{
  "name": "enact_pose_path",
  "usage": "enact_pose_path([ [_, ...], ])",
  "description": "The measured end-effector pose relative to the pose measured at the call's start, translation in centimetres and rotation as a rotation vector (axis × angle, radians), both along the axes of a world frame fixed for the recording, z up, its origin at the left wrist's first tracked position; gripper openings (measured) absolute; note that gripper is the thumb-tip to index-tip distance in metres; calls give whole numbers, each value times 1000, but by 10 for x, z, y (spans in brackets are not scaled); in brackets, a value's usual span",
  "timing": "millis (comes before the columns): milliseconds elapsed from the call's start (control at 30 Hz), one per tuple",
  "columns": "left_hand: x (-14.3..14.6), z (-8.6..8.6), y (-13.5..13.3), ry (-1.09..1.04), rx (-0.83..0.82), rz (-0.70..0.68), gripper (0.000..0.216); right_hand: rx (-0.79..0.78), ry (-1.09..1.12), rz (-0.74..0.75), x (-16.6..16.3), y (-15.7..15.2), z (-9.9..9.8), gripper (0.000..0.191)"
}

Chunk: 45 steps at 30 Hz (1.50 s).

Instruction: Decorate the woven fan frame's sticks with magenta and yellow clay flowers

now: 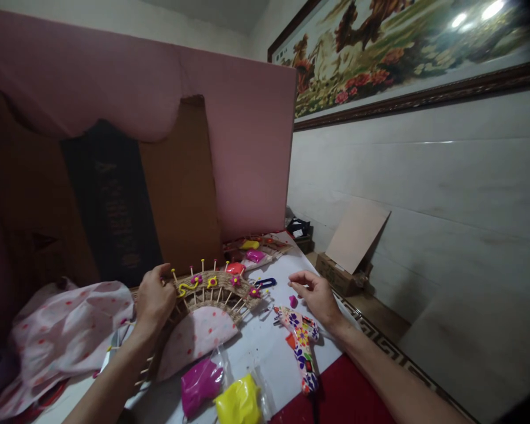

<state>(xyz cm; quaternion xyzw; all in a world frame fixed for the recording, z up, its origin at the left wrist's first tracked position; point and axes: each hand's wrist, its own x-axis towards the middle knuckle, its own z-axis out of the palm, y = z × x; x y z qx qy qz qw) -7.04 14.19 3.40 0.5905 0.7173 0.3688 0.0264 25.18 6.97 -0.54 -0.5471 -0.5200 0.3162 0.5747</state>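
A half-round woven twine basket (pixel 223 287) with wooden sticks poking out along its rim lies in front of me, decorated with yellow and magenta clay flowers and a yellow clay squiggle. White cloth with red dots (pixel 203 338) covers its inner part. My left hand (pixel 155 297) is closed on the left end of the woven band; its fingertips are partly hidden. My right hand (pixel 315 294) hovers to the right, thumb and forefinger pinched together; anything between them is too small to make out. Close below its fingertips is a small lump of magenta clay (pixel 293 301).
A flower-patterned glue gun (pixel 301 344) lies below my right hand. Bags of magenta clay (pixel 202 380) and yellow clay (pixel 238 401) lie in front. Dotted cloth (pixel 75 318) is bunched at left. Behind stand cardboard (pixel 183 194) and a pink panel (pixel 254 153).
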Motion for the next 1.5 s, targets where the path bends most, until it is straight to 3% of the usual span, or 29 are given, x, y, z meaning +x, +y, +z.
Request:
enact_pose_path([
  [200, 5, 16, -16, 137, 68, 110, 37, -26, 42, 145, -9, -3, 14, 29],
  [300, 6, 23, -21, 135, 103, 93, 35, -105, 10, 287, -20, -4, 33, 29],
  [433, 1, 23, -18, 70, 127, 32, 31, -64, -1, 402, -48, 2, 59, 29],
  [567, -7, 18, -13, 35, 139, -2, 28, -64, 43, 556, -82, 17, 69, 23],
  [733, -14, 13, -8, 3, 144, -33, 27, -16, -55, 542, -113, 38, 65, 29],
  [900, -14, 9, -5, -12, 152, -91, 25, 47, -91, 581, -131, 50, 60, 6],
  [967, -12, 8, -6, -9, 160, -126, 23, 61, -107, 571, -135, 54, 58, 5],
  [1200, 1, 6, -17, 62, 187, -321, 8, 94, -205, 492, -138, 59, 56, 22],
  [1500, 6, 5, -19, 163, 175, -316, 6, 122, -247, 446, -128, 56, 57, 19],
])
